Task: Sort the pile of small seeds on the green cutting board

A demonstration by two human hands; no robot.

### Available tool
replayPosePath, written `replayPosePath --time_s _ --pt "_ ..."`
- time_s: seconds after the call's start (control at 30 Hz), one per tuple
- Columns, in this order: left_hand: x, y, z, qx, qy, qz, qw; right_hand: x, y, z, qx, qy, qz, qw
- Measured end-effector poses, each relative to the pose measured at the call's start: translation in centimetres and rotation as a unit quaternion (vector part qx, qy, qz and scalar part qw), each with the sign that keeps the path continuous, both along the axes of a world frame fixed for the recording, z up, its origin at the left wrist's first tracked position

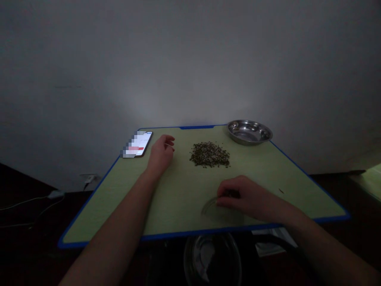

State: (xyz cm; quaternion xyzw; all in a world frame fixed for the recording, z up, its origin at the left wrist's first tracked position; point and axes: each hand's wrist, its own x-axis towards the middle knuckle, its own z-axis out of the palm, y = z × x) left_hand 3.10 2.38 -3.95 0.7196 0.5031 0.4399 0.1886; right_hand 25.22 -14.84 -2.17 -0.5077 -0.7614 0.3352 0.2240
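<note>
A loose pile of small dark seed-like pieces (210, 155) lies in the middle of the table. My left hand (163, 153) rests on the tabletop to the left of the pile, its fingers loosely curled and apart from the thumb. A thin pale line shows by those fingers, too fine to name. Closer to me, my right hand (241, 195) is in a pinch low over the table, in front of the pile. From its fingertips runs a faint, curved, pale streak (208, 204), blurred; what the fingers hold cannot be made out.
A steel bowl (249, 137) stands at the table's back right corner. A lit phone (139, 143) lies at the back left. Below the near blue edge (190, 235) is a round, shiny metal vessel (196, 258). Cables (41, 197) run along the left wall.
</note>
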Motion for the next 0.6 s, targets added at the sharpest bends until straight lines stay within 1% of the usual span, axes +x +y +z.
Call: replayPosePath --time_s 0.1,0.17,0.2,0.27,0.33,0.4,0.5,0.6 --pt "0.0 -0.2 0.1 -0.007 -0.005 0.01 1.0 1.7 0.9 0.7 0.018 0.032 -0.063 0.997" --pt "0.2 -0.5 0.2 -0.005 -0.001 0.01 1.0 3.2 1.9 1.2 -0.002 0.086 -0.112 0.99" --pt "0.3 -0.6 0.2 -0.005 0.002 0.006 1.0 3.9 2.5 1.5 0.004 0.108 -0.13 0.986" --pt "0.5 -0.8 0.3 -0.008 0.008 -0.001 1.0 5.5 3.8 2.0 0.041 0.107 -0.176 0.978" --pt "0.6 -1.0 0.3 -0.013 0.016 -0.005 1.0 6.9 5.3 2.5 0.079 0.083 -0.202 0.973" --pt "0.6 -1.0 0.2 -0.016 0.026 -0.007 1.0 8.1 6.6 2.8 0.081 0.043 -0.22 0.971" --pt "0.4 -0.9 0.2 -0.017 0.021 0.0 1.0 9.0 8.3 2.7 0.074 -0.047 -0.206 0.975" --pt "0.2 -0.7 0.2 -0.032 0.022 0.008 0.999 9.0 9.5 2.1 0.106 -0.137 -0.185 0.967"
